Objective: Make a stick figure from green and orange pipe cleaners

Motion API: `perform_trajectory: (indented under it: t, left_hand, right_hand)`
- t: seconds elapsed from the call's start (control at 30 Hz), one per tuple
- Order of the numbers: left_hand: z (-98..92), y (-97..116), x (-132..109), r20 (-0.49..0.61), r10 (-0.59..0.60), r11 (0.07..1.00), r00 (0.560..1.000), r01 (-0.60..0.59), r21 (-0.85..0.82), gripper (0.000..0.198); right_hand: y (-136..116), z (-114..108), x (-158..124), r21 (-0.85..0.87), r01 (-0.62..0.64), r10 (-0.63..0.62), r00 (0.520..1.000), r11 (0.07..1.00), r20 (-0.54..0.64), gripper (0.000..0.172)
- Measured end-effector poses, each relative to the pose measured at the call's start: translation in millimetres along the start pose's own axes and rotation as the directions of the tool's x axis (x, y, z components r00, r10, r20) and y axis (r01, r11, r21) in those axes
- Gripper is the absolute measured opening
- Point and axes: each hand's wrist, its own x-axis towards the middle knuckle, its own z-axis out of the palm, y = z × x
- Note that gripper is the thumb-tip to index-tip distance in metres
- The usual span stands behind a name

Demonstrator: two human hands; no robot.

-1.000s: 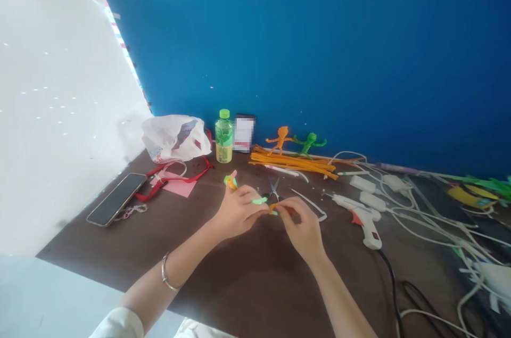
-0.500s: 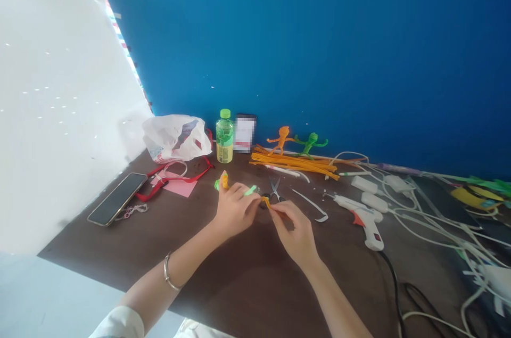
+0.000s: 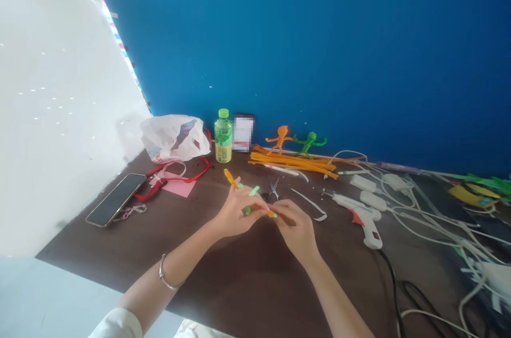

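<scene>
An orange and light-green twisted figure [image 3: 231,178] is gripped in my left hand [image 3: 235,214], its orange part sticking up past the fingers and green pieces showing between them. My right hand [image 3: 297,229] pinches the orange end of the same piece, close to my left fingertips. Scissors [image 3: 273,187] lie just beyond the hands, their handles partly hidden. Behind them rests a bundle of orange strips [image 3: 295,161], with an orange figure [image 3: 281,138] and a green figure [image 3: 310,143] upright against the blue wall.
A white glue gun [image 3: 361,215] and tangled white cables [image 3: 431,215] lie at the right. A bottle [image 3: 223,138], plastic bag [image 3: 175,135], phone [image 3: 116,199], pink paper [image 3: 179,184] and red strap [image 3: 156,184] are on the left. A thin white strip [image 3: 311,205] lies beside the scissors.
The orange part held in my left hand has tilted and shows more. Both hands have turned slightly, and the pinched orange end has moved a little down and right.
</scene>
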Motion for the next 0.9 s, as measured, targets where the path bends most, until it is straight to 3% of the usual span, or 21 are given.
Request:
perform_trajectory:
  t: [0.1,0.23,0.33,0.43,0.63,0.9]
  left_hand:
    - [-4.6,-3,0,0.043,0.117,0.985,0.992,-0.121,0.123,0.013]
    - [-3.6,-9,-3,0.051,0.263,0.893,0.963,-0.263,0.366,0.015]
    - [1.6,-12,-5,0.017,0.289,0.844,0.957,-0.263,0.468,0.016]
    - [6.7,-14,-6,-0.104,0.267,0.851,0.958,-0.184,0.492,0.013]
    - [7.5,-9,-4,-0.274,0.094,0.939,0.957,0.007,0.345,0.009]
    - [8.9,-3,-2,-0.212,-0.177,0.984,0.961,0.167,-0.068,0.013]
  right_hand:
    - [3,-3,1,-0.020,-0.023,0.022,0.998,1.000,-0.055,0.011]
    - [6,-3,2,-0.019,-0.030,0.028,0.995,0.999,-0.091,0.010]
    - [4,-2,2,-0.029,-0.008,0.005,0.995,1.000,-0.101,0.011]
    - [-1,0,0,-0.045,0.009,-0.013,0.997,0.999,-0.075,0.012]
    - [-4,4,-1,-0.002,0.015,-0.015,0.999,1.000,-0.038,0.011]
    - [4,9,-2,0.093,-0.027,0.033,0.998,0.995,-0.061,0.012]
